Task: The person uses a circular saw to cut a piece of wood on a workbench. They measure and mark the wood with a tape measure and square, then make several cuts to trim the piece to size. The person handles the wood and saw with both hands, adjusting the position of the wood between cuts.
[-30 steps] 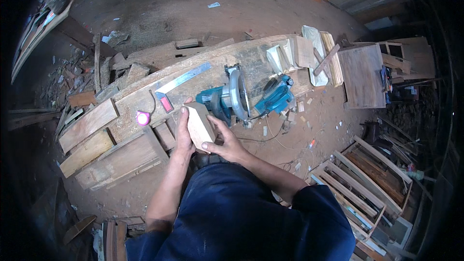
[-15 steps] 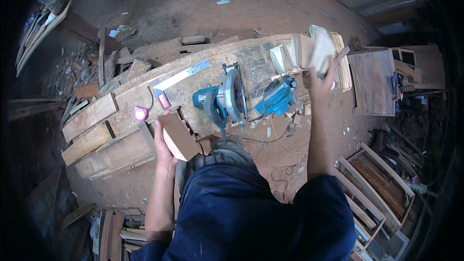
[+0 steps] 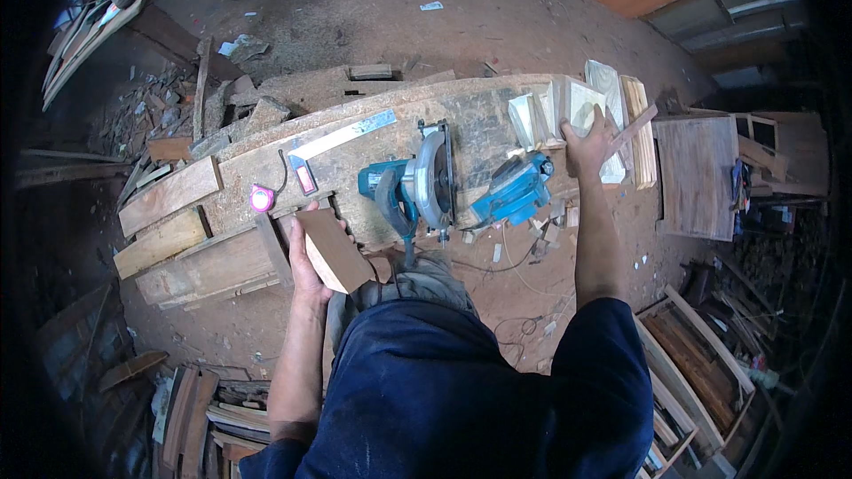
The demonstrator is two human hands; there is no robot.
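Observation:
My left hand (image 3: 309, 253) is wrapped round a wooden block (image 3: 335, 248) with a brown face and a pale end, held in front of my waist. At the right end of the workbench, my right hand (image 3: 589, 149) grips the near part of a pale wooden block (image 3: 583, 99), thumb on one side and fingers on the other. This block stands among several other wood blocks (image 3: 531, 121). Left of that hand lies a teal power planer (image 3: 515, 191). A teal circular saw (image 3: 413, 182) rests on the middle of the bench (image 3: 475, 106).
A try square (image 3: 346, 135) and a pink tape measure (image 3: 262, 199) lie on the bench's left half. Boards (image 3: 169, 200) cover its left end. Cords (image 3: 506, 253) trail on the floor below. A wooden cabinet (image 3: 697, 173) stands right of the bench; a wooden frame (image 3: 701, 364) lies lower right.
My right hand, blurred with a pale block before, is now still with its block down among the others. My left hand keeps its block. The whole view has shifted slightly.

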